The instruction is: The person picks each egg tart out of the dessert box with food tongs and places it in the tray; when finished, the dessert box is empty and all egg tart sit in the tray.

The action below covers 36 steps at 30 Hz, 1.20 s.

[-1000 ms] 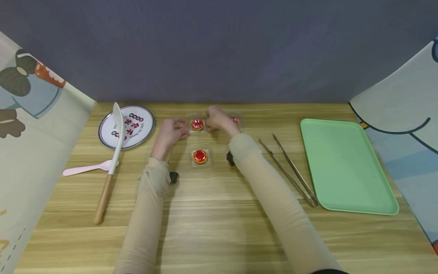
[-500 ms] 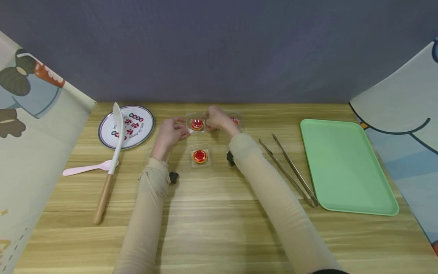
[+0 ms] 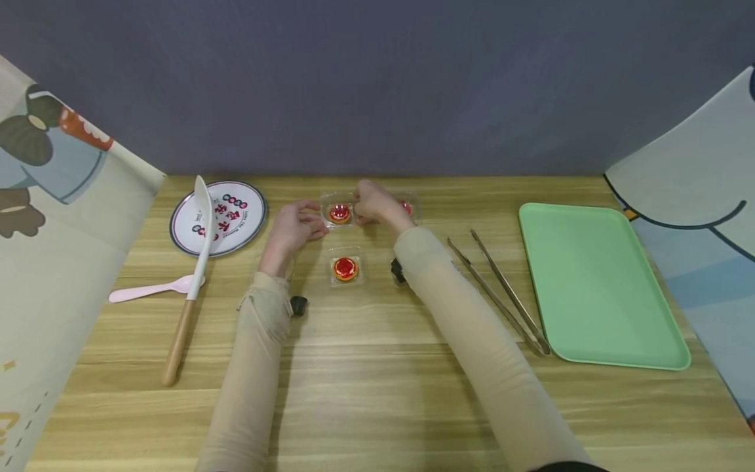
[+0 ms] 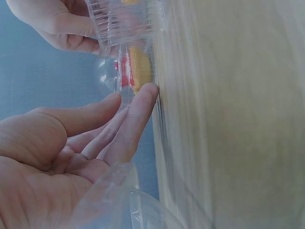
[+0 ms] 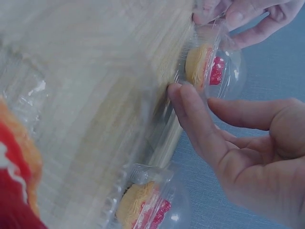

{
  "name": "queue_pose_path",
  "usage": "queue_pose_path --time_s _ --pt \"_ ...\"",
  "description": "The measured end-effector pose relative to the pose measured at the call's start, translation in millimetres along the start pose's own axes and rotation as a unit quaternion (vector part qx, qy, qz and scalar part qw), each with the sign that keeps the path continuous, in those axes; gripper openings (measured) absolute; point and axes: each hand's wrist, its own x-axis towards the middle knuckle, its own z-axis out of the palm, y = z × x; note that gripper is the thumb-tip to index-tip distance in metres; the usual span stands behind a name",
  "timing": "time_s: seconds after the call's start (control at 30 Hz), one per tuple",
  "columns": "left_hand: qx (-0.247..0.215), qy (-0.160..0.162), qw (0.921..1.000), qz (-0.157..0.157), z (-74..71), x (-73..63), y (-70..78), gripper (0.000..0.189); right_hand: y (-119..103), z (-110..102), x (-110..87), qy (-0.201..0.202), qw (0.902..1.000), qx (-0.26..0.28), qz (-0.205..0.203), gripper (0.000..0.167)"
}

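Note:
A small tart (image 3: 339, 213) with a glossy red top sits inside a clear plastic box (image 5: 231, 78) with a domed lid, at the back middle of the table. My left hand (image 3: 291, 233) is at the box's left side, its thumb and fingers pinching the edge low by the table. At the opposite edge, my right hand (image 3: 373, 203) pinches the box between thumb and fingertips. A second boxed tart (image 3: 345, 269) stands in front of it. Another boxed tart (image 3: 405, 208) lies just right of my right hand, partly hidden by the wrist.
A patterned plate (image 3: 242, 229) stands at the left with a long-handled white spoon (image 3: 204, 252) across it. Beside that lies a pink spoon (image 3: 147, 291). Metal tongs (image 3: 495, 295) and a green tray (image 3: 601, 288) lie at the right. A grey wall (image 3: 377, 92) rises behind the table.

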Motion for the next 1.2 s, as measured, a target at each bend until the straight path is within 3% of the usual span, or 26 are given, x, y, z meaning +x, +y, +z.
queue_pose_path --time_s 0.43,0.7,1.0,1.2 --pt "-0.026 -0.003 0.9996 -0.009 -3.8 1.3 -3.6 0.050 0.5 2.2 0.7 0.005 0.9996 -0.018 -0.019 0.050" --pt "-0.059 -0.012 0.9979 -0.023 -5.6 2.0 -3.6 0.052 -2.4 1.9 -2.0 0.010 0.9984 -0.049 -0.027 0.034" --pt "-0.084 -0.003 0.9960 -0.032 -5.1 2.0 -1.6 0.050 -1.9 0.0 -0.8 -0.003 0.9988 -0.043 -0.025 0.053" --pt "-0.080 0.003 0.9964 -0.028 -4.5 2.9 -2.0 0.049 -1.3 0.8 0.7 0.011 0.9988 -0.040 -0.027 0.049"
